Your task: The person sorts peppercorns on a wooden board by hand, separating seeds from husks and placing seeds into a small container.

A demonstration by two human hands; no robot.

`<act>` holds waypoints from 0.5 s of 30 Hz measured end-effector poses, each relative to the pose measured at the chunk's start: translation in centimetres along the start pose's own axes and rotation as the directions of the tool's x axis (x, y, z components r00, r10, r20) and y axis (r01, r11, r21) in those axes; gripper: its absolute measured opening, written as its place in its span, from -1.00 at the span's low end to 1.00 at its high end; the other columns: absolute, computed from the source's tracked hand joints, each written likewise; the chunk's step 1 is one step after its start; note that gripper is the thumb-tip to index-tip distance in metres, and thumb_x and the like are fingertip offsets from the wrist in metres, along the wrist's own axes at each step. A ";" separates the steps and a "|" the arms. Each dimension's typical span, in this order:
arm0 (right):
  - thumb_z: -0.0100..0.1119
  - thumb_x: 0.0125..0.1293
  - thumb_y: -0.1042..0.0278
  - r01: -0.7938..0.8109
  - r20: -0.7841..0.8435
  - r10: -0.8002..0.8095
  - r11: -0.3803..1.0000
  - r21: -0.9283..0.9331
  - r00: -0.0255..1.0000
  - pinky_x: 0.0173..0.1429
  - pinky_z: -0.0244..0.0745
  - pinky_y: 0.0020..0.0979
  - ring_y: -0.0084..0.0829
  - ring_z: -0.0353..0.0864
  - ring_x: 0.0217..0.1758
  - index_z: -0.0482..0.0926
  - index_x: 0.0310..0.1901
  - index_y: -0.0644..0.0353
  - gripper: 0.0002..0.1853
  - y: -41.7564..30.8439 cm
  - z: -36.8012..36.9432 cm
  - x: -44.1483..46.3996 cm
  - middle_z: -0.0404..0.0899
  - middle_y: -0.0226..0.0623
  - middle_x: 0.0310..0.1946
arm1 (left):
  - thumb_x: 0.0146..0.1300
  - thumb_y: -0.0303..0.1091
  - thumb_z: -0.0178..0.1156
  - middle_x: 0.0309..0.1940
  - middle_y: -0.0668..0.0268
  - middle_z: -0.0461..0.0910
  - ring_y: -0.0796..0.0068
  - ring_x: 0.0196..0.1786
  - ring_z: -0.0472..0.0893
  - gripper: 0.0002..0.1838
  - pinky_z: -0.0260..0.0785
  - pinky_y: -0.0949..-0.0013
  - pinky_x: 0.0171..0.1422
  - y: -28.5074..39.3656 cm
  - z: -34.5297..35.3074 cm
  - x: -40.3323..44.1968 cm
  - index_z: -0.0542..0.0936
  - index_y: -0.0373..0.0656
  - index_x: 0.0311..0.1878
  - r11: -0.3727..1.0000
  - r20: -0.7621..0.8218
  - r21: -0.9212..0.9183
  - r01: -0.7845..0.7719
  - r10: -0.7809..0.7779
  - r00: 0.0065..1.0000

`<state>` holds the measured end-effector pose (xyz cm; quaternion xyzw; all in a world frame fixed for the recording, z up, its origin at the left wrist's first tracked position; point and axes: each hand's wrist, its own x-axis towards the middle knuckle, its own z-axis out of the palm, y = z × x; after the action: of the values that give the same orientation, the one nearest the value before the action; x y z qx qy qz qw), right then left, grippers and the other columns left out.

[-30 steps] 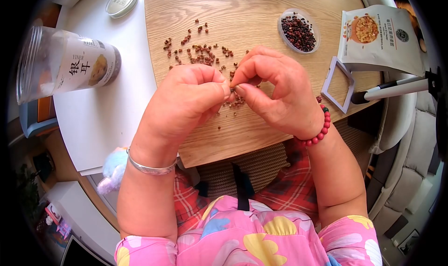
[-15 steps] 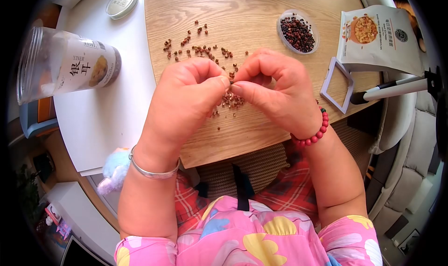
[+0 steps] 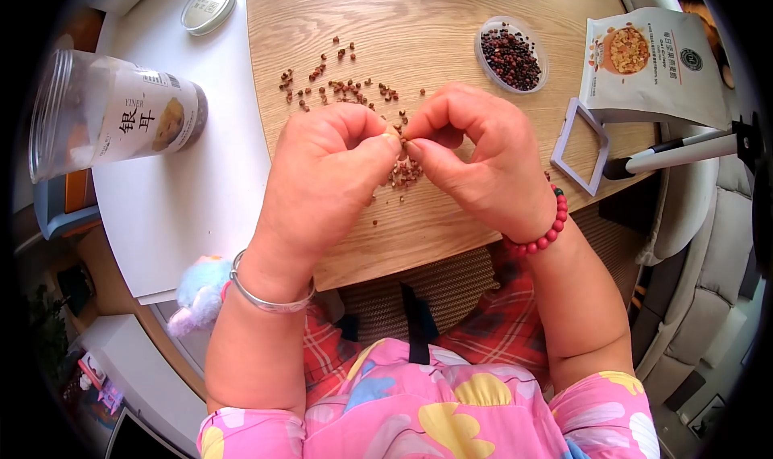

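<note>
My left hand (image 3: 334,173) and my right hand (image 3: 483,157) meet tip to tip above the wooden table (image 3: 354,258). Thumb and forefinger of each are pinched on one tiny brown Sichuan peppercorn (image 3: 403,144), mostly covered by the fingertips. Beyond the knuckles lie scattered reddish-brown peppercorns (image 3: 346,90). A small heap of paler, broken husks (image 3: 407,173) sits right under the fingers, partly hidden by them. Farther back on the right, a round clear tub (image 3: 545,59) holds many dark red and black peppercorns.
A printed pouch (image 3: 656,93) stands at the right, near a lilac diamond-shaped frame (image 3: 561,146) and a black-and-white stand arm (image 3: 684,155). On the white surface at left are a large labelled plastic jar (image 3: 121,121) and a round lid (image 3: 208,8). A fluffy toy (image 3: 200,294) hangs at its edge.
Both hands stay pinched together, with the left shifted slightly right and down. A little more of the husk heap shows beneath the fingers. The whole view has drifted very slightly.
</note>
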<state>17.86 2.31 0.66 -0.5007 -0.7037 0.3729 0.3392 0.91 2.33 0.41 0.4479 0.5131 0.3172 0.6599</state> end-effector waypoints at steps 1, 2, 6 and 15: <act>0.23 0.00 0.54 -0.033 0.006 0.032 0.999 0.040 0.999 -0.39 0.43 -0.44 -0.39 0.54 -0.49 0.57 -0.46 0.29 -0.95 0.0 0.0 0.0 0.51 -0.24 -0.55 | 0.20 -0.41 0.15 -0.65 0.52 0.44 0.81 -0.63 0.31 -0.89 0.10 0.67 -0.59 0.1 0.0 0.0 0.54 -0.21 -0.42 0.999 -0.001 -0.023 0.025 -0.025 1.000; 0.23 0.00 0.54 -0.032 0.006 0.032 0.999 0.040 0.999 -0.39 0.43 -0.44 -0.39 0.54 -0.49 0.57 -0.46 0.29 -0.95 -0.1 0.0 0.0 0.51 -0.24 -0.55 | 0.20 -0.41 0.15 -0.65 0.52 0.44 0.81 -0.63 0.31 -0.89 0.10 0.67 -0.59 0.1 0.0 0.0 0.54 -0.21 -0.42 0.999 -0.001 -0.022 0.025 -0.025 1.000; 0.21 0.05 0.53 -0.145 0.040 0.140 0.977 0.157 0.989 -0.42 0.41 -0.54 -0.57 0.50 -0.51 0.58 -0.42 0.32 -0.94 -0.1 -0.1 -0.1 0.52 -0.31 -0.53 | 0.21 -0.40 0.15 -0.64 0.50 0.45 0.80 -0.65 0.32 -0.89 0.10 0.68 -0.60 0.1 0.0 0.0 0.54 -0.20 -0.41 0.996 0.026 -0.082 0.038 -0.036 0.999; 0.24 0.07 0.50 -0.205 0.049 0.199 0.942 0.264 0.979 -0.40 0.42 -0.57 -0.63 0.48 -0.50 0.60 -0.37 0.32 -0.90 0.2 0.1 -0.1 0.54 -0.36 -0.53 | 0.21 -0.39 0.15 -0.63 0.48 0.47 0.80 -0.66 0.33 -0.90 0.12 0.70 -0.60 0.2 0.0 0.0 0.53 -0.19 -0.39 0.991 0.017 -0.127 0.041 -0.039 0.999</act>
<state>17.89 2.20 0.38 -0.5156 -0.5954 0.5028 0.3561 0.90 2.45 0.56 0.3971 0.4957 0.3327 0.6971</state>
